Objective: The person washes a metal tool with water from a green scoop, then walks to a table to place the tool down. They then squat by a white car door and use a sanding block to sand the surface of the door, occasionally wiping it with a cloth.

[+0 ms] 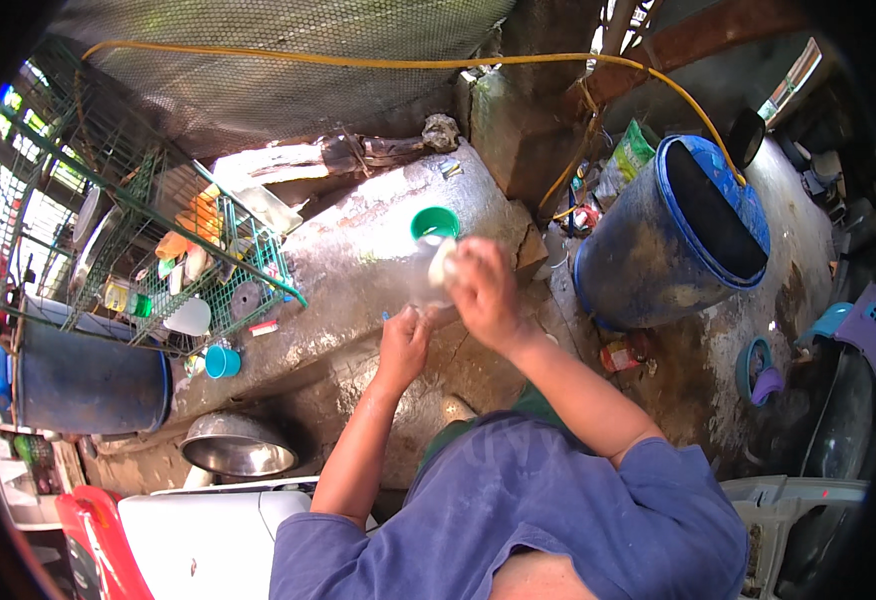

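My right hand [486, 295] is closed round a pale, sponge-like thing [443, 262], smeared by motion. Just left of it and lower, my left hand [405, 342] is closed in a pinch. A small blue tip [386, 316] shows beside its fingers; the rest of what it grips is hidden or blurred. Beyond both hands, a green plastic bowl [435, 222] rests on the wet concrete ledge [358, 235].
A green wire rack [148, 240] with dishes and bottles stands at left. Near it are a light-blue cup [222, 361] and a metal basin [238, 445]. A large blue drum [648, 240] stands at right. A yellow hose [378, 62] crosses the top.
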`<state>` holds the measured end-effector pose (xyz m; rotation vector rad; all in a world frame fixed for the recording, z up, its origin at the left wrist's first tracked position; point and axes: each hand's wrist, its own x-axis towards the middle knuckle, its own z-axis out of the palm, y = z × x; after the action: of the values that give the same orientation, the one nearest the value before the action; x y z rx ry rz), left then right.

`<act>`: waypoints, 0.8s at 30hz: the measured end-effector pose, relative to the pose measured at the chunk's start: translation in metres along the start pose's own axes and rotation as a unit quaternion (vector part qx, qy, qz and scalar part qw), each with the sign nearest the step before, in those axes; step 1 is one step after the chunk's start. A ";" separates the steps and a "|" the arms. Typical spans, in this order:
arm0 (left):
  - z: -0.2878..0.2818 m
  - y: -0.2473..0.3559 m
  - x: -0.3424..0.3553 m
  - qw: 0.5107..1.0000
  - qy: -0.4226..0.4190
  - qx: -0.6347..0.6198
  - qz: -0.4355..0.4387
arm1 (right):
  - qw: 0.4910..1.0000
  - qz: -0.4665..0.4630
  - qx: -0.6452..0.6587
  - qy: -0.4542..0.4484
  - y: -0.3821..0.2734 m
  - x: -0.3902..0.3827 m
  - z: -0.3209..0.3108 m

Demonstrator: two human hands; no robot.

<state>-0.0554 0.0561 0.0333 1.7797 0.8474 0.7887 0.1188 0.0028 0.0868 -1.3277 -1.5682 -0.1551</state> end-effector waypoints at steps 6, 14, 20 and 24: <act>-0.006 -0.006 -0.016 0.996 -0.043 -0.075 -0.025 | 0.971 0.175 0.145 -0.068 0.053 0.026 -0.011; -0.012 -0.013 -0.008 0.982 -0.110 -0.132 -0.072 | 0.645 0.438 0.624 -0.047 0.002 0.006 -0.027; 0.009 0.029 -0.006 0.994 -0.005 0.033 0.103 | 0.542 0.537 0.645 0.046 0.006 -0.011 -0.028; -0.004 0.004 0.002 0.992 -0.068 0.102 0.029 | 0.529 0.527 0.660 0.079 0.008 -0.012 -0.025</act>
<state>-0.0568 0.0583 0.0381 2.0217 0.8113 0.6277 0.1382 -0.0183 0.0854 -0.6444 -0.1234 1.3789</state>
